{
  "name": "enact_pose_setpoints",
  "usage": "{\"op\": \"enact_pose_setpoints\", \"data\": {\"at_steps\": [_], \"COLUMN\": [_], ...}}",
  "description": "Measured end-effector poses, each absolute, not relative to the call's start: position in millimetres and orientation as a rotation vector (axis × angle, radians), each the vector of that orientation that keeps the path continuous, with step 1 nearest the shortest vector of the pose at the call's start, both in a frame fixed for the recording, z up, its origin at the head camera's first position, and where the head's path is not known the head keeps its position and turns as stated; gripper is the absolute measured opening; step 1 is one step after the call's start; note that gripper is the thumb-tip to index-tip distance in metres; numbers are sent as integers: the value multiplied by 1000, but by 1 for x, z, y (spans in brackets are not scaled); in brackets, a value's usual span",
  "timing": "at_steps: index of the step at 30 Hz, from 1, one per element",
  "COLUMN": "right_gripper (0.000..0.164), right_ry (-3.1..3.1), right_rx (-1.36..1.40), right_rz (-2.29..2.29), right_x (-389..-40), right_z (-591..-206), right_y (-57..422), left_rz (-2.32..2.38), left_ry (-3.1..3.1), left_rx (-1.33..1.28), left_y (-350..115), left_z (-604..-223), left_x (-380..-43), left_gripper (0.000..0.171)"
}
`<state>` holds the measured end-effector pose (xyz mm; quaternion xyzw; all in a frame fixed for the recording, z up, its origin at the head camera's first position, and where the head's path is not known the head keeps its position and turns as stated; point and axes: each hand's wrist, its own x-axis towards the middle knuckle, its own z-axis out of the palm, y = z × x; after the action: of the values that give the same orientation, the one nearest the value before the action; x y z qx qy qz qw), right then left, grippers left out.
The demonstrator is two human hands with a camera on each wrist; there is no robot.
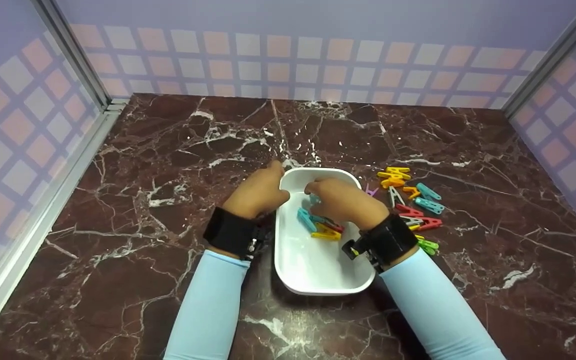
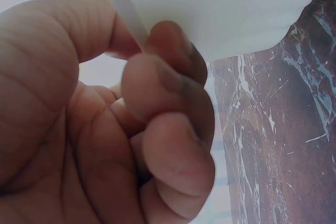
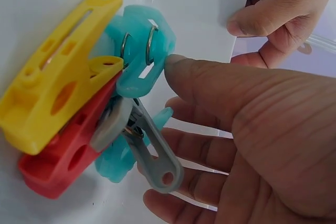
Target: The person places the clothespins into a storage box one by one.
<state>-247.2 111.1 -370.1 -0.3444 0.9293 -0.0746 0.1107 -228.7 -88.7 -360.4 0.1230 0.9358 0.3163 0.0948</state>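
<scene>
Near edge: two light blue sleeves [image 1: 208,305] reach in, black straps [image 1: 390,240] at both wrists.

Next, a white rectangular tub [image 1: 313,265] with rounded corners, long axis running near to far. Clips lie on its floor, toward the far half, by the right hand [image 1: 345,200]. Nearest is a yellow plastic spring clip [image 1: 326,233], lying crosswise in the head view; the right wrist view shows its holed end pointing to upper right. A red plastic clip [image 3: 63,156] lies against it, roughly parallel and partly beneath. A translucent teal plastic clip [image 1: 306,220] slants from far left to near right. More teal shows under the right hand; exact count uncertain. A grey plastic clip [image 3: 152,153], long axis upper left to lower right in the right wrist view, points its holed end at the fingers.

Right hand: thumb and fingers apart, fingers loosely extended, clasping nothing. Thumb tip at the edge of teal plastic; whether it presses, cannot tell.

Left hand [image 1: 258,192]: pinching the tub's left wall, thumb inside, fingers outside.

Right of the tub, on dark red marbled table [image 1: 168,280]: a loose scatter of mixed clips, green ones [image 1: 428,245] nearest, then red, grey and teal, yellow ones [image 1: 393,175] farthest; a purple clip [image 1: 371,190] just beside the rim.

Far side: lilac panel [image 1: 298,60], pink and white squares.
</scene>
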Motion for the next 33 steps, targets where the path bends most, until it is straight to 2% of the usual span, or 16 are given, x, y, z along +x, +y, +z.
{"op": "enact_pose_setpoints", "data": {"at_steps": [12, 21, 29, 33], "right_gripper": [57, 56, 54, 47], "right_ry": [2719, 2791, 2859, 2887], "right_rx": [-940, -966, -937, -885], "right_rz": [-419, -517, -492, -530], "right_x": [-236, -213, -204, -206], "right_z": [-352, -326, -327, -333], "right_y": [127, 158, 184, 203], "left_rz": [910, 898, 883, 883], "left_ry": [2790, 2788, 2790, 2789], "left_rx": [363, 387, 362, 366], "left_y": [-87, -87, -86, -85], "left_z": [-360, -358, -358, -357], "left_x": [-228, -227, -227, -227], "left_gripper": [41, 49, 52, 52]}}
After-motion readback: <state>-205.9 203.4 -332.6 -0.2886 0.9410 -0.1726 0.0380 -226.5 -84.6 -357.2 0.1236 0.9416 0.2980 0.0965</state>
